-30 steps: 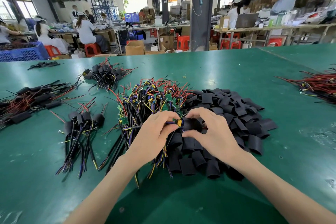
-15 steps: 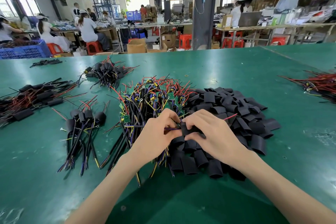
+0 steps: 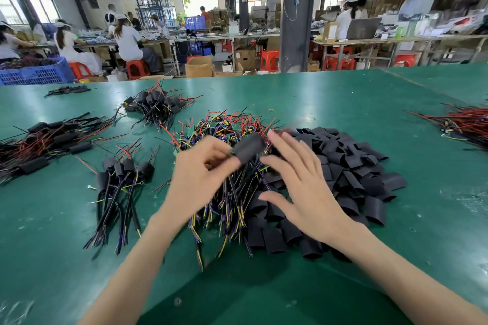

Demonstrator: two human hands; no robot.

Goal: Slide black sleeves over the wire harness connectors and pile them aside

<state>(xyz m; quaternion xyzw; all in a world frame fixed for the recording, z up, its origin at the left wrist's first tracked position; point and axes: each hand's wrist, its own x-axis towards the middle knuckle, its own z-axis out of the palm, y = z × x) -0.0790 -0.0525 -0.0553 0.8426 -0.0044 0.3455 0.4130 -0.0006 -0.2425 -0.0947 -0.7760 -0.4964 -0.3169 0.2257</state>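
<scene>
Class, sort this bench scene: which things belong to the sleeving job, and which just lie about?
Job: left hand pinching a sleeved harness; right hand, open; loose black sleeves; unsleeved harnesses; finished pile.
Lying about: blue crate; cardboard box; red stool; laptop.

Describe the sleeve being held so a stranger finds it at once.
On the green table, find the heap of loose black sleeves. At its far-left corner the left hand pinches one sleeve; it alone is raised, wires trailing beneath.
</scene>
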